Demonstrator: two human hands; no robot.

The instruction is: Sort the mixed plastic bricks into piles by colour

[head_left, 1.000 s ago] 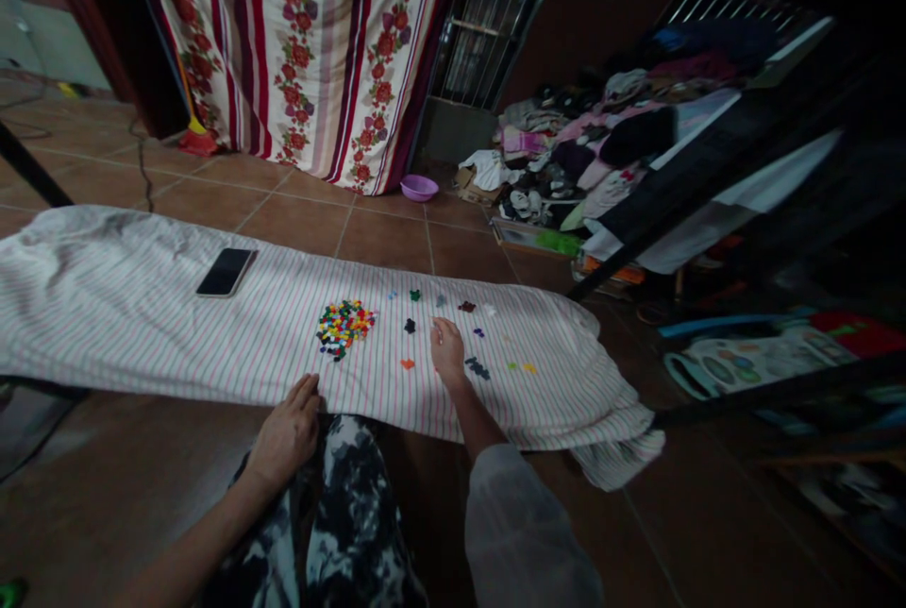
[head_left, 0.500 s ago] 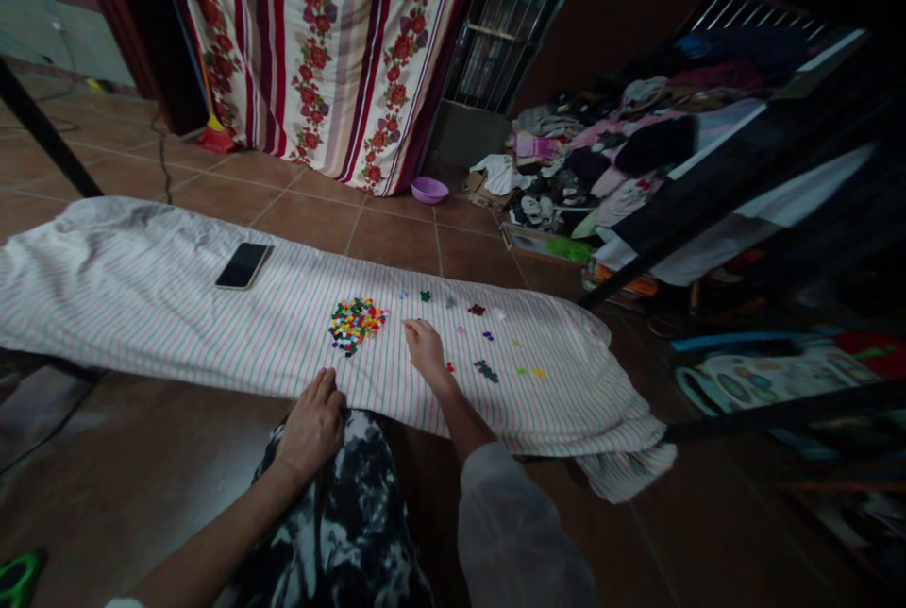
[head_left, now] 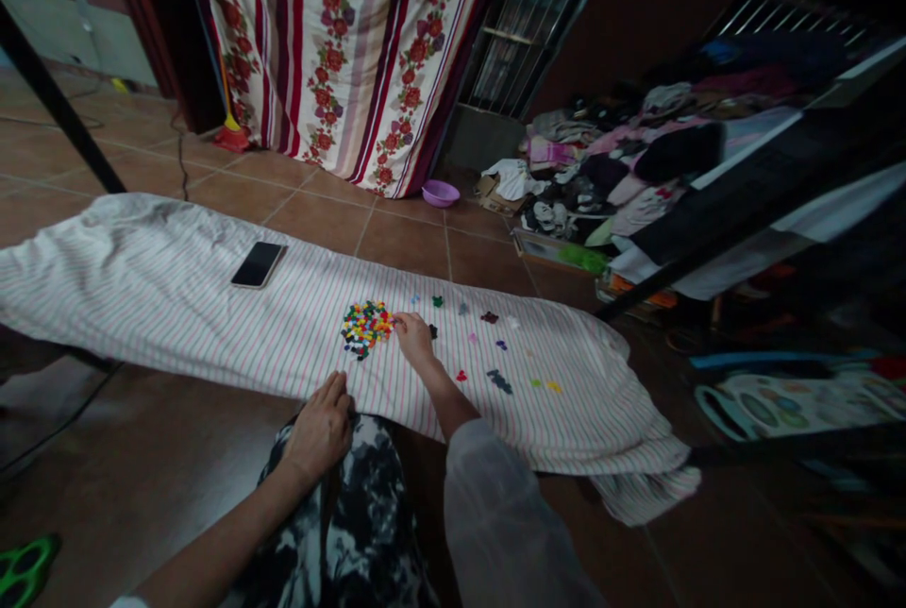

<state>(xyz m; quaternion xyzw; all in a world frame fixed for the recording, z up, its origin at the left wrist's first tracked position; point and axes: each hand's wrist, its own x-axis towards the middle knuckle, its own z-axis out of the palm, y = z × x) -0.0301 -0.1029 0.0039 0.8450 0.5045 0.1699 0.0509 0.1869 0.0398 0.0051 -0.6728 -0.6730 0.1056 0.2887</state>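
Observation:
A heap of small multicoloured pieces (head_left: 366, 329) lies on a striped cloth (head_left: 191, 306). My right hand (head_left: 413, 336) is at the heap's right edge, fingertips bent together; whatever is between them is too small to make out. To its right are small groups sorted by colour, among them dark grey pieces (head_left: 499, 381), brown pieces (head_left: 489, 316), red pieces (head_left: 461, 376) and yellow pieces (head_left: 555, 388). My left hand (head_left: 326, 424) rests palm down at the cloth's near edge, by my patterned trousers, its fingers extended.
A phone (head_left: 259, 265) lies on the cloth to the left. Beyond are a floral curtain (head_left: 368, 51), a purple basin (head_left: 440, 194) and a pile of clothes (head_left: 609, 155). Dark bars (head_left: 63, 98) cross at left and right.
My right hand has moved left to the edge of the heap, uncovering a dark group beside it. The view has shifted slightly; my left hand stays at the cloth's edge.

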